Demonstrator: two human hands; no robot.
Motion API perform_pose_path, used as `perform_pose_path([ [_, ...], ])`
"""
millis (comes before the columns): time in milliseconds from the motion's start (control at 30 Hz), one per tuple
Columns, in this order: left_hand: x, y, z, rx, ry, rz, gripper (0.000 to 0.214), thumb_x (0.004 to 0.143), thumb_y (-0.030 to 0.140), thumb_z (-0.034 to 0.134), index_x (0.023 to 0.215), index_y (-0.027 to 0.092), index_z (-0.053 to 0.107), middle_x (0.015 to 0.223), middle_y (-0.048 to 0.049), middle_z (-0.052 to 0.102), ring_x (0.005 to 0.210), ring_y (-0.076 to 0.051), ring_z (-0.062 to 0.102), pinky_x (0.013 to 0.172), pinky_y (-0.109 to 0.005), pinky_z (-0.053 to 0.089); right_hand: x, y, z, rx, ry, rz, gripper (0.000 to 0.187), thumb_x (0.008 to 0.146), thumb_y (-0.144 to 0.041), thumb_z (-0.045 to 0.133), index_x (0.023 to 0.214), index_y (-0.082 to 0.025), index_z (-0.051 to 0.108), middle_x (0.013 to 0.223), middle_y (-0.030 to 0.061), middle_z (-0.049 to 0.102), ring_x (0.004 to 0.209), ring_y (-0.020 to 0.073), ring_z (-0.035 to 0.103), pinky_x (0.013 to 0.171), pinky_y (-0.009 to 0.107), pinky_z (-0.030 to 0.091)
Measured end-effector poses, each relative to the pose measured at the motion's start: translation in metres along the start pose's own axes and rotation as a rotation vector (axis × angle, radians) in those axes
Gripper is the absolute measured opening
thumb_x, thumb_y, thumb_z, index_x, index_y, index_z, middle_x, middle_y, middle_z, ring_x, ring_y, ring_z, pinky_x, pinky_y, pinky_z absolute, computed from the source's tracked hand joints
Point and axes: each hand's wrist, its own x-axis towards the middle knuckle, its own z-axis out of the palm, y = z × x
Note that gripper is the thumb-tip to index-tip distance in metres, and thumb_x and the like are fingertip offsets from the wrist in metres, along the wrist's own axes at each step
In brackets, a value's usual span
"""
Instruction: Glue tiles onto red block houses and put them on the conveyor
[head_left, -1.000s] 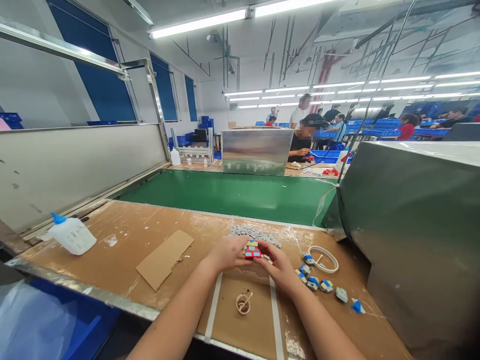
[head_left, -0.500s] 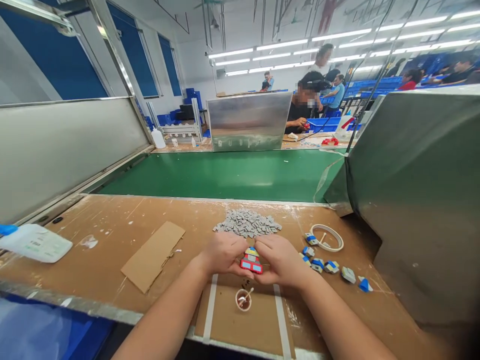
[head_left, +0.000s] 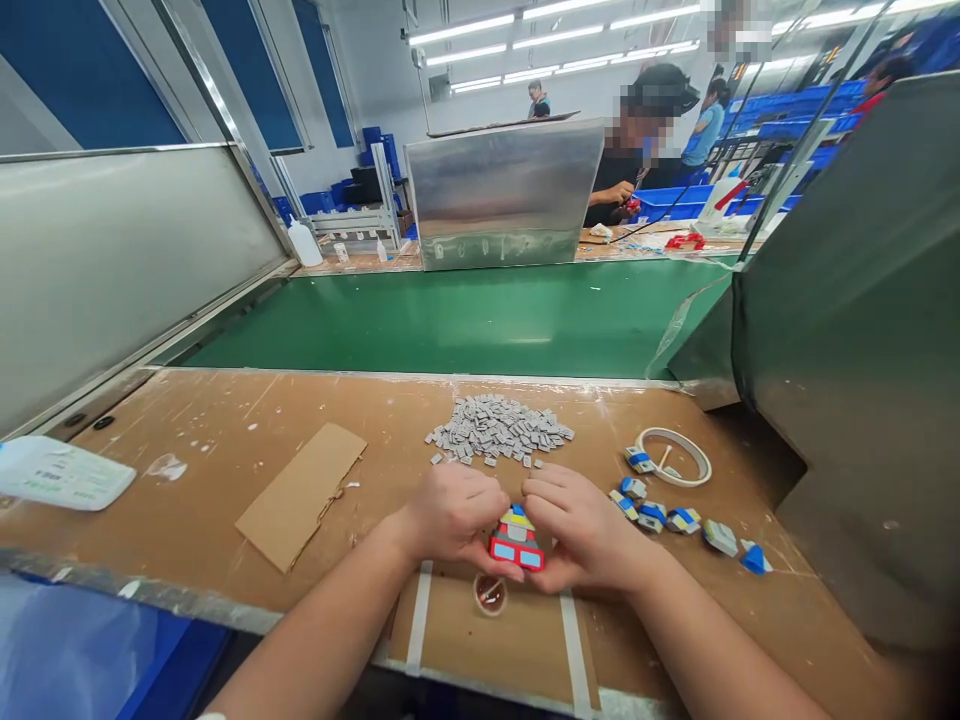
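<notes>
Head view: the left hand (head_left: 450, 515) and the right hand (head_left: 581, 530) are brought together over the near edge of the table (head_left: 187, 440). Both hands pinch a small red, blue and yellow toy (head_left: 516, 540) between thumbs and curled fingers, one on each side of it. The toy is held just above the table, directly behind a small round cup (head_left: 490, 594) that stands between two white tape strips.

A pile of small grey pieces (head_left: 499, 432) lies just beyond the hands. To the right, a row of blue, yellow and white parts (head_left: 652, 512) lies near a ring of tape (head_left: 679, 455). A flat piece of cardboard (head_left: 301, 493) lies to the left of the hands, and a white bottle (head_left: 64, 472) lies on its side at the far left.

A green conveyor belt (head_left: 465, 320) runs behind the table. A metal box (head_left: 502, 195) stands at its far end, with a person (head_left: 637, 150) seated just beside it.
</notes>
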Motion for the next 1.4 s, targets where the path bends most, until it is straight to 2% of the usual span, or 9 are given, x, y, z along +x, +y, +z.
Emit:
perform_pose_path([
  [167,-0.001,-0.001,0.003,-0.059,0.041,-0.012,0.066,0.091,0.085,0.046,0.074,0.022,0.052,0.060,0.0016,0.048,0.052,-0.014,0.041,0.053,-0.033,0.024,0.001,0.000,0.000,0.005,0.024,0.001,0.032,0.086,-0.036,0.059,0.074,-0.026,0.031,0.067,-0.0025,0.043,0.063,0.0171,0.035,0.061,0.033,0.020],
  [367,-0.003,-0.006,0.012,-0.189,0.000,-0.152,0.077,0.091,0.091,0.024,0.070,0.022,0.051,0.057,-0.0005,0.046,0.051,-0.016,0.041,0.053,-0.034,0.025,0.000,0.002,0.013,0.013,0.108,0.050,0.041,0.093,-0.053,0.059,0.074,-0.025,0.035,0.065,-0.0022,0.045,0.061,0.0166,0.036,0.060,0.033,0.020],
  [433,-0.002,-0.006,0.014,-0.191,0.015,-0.197,0.078,0.089,0.093,0.021,0.067,0.023,0.046,0.055,-0.0003,0.043,0.050,-0.016,0.038,0.053,-0.034,0.023,0.000,0.001,0.016,0.036,0.135,0.085,0.044,0.094,-0.056,0.058,0.073,-0.025,0.035,0.064,-0.0024,0.044,0.060,0.0160,0.035,0.059,0.033,0.020],
  [567,-0.002,-0.004,0.015,-0.208,0.084,-0.202,0.075,0.086,0.094,0.026,0.060,0.024,0.032,0.051,0.0018,0.034,0.048,-0.014,0.030,0.052,-0.034,0.019,0.002,-0.005,0.017,0.095,0.163,0.101,0.044,0.093,-0.054,0.060,0.073,-0.025,0.034,0.063,-0.0032,0.043,0.060,0.0153,0.035,0.059,0.033,0.021],
  [633,-0.002,-0.003,0.016,-0.232,0.079,-0.179,0.075,0.086,0.094,0.027,0.059,0.024,0.030,0.050,0.0025,0.030,0.047,-0.014,0.027,0.052,-0.035,0.017,0.003,-0.008,0.016,0.113,0.161,0.088,0.041,0.092,-0.050,0.061,0.073,-0.025,0.035,0.063,-0.0034,0.043,0.060,0.0155,0.035,0.059,0.033,0.022],
  [833,-0.002,-0.003,0.017,-0.295,0.044,-0.160,0.075,0.086,0.094,0.027,0.057,0.025,0.034,0.049,0.0024,0.031,0.048,-0.014,0.029,0.053,-0.034,0.021,0.000,-0.009,0.016,0.109,0.128,0.080,0.041,0.091,-0.051,0.062,0.073,-0.025,0.036,0.063,-0.0037,0.041,0.059,0.0151,0.035,0.059,0.032,0.022],
  [1033,0.000,-0.002,0.017,-0.355,0.041,-0.198,0.076,0.084,0.095,0.032,0.058,0.024,0.030,0.048,0.0032,0.030,0.046,-0.013,0.027,0.052,-0.034,0.020,0.000,-0.008,0.019,0.146,0.161,0.112,0.044,0.094,-0.054,0.058,0.073,-0.025,0.034,0.062,-0.0038,0.040,0.058,0.0147,0.033,0.058,0.032,0.021],
  [1300,-0.003,-0.005,0.023,-0.390,0.096,-0.202,0.077,0.082,0.097,0.034,0.057,0.023,0.029,0.048,0.0040,0.027,0.046,-0.012,0.023,0.052,-0.033,0.017,0.000,-0.007,0.023,0.122,0.154,0.130,0.049,0.096,-0.063,0.051,0.073,-0.024,0.033,0.064,-0.0033,0.042,0.059,0.0144,0.036,0.057,0.030,0.023],
  [1400,-0.004,-0.008,0.024,-0.391,0.073,-0.232,0.079,0.080,0.098,0.034,0.057,0.023,0.027,0.048,0.0044,0.025,0.047,-0.011,0.021,0.052,-0.032,0.016,0.001,-0.006,0.024,0.113,0.155,0.121,0.051,0.098,-0.065,0.048,0.073,-0.024,0.033,0.064,-0.0034,0.042,0.060,0.0141,0.036,0.057,0.029,0.025],
])
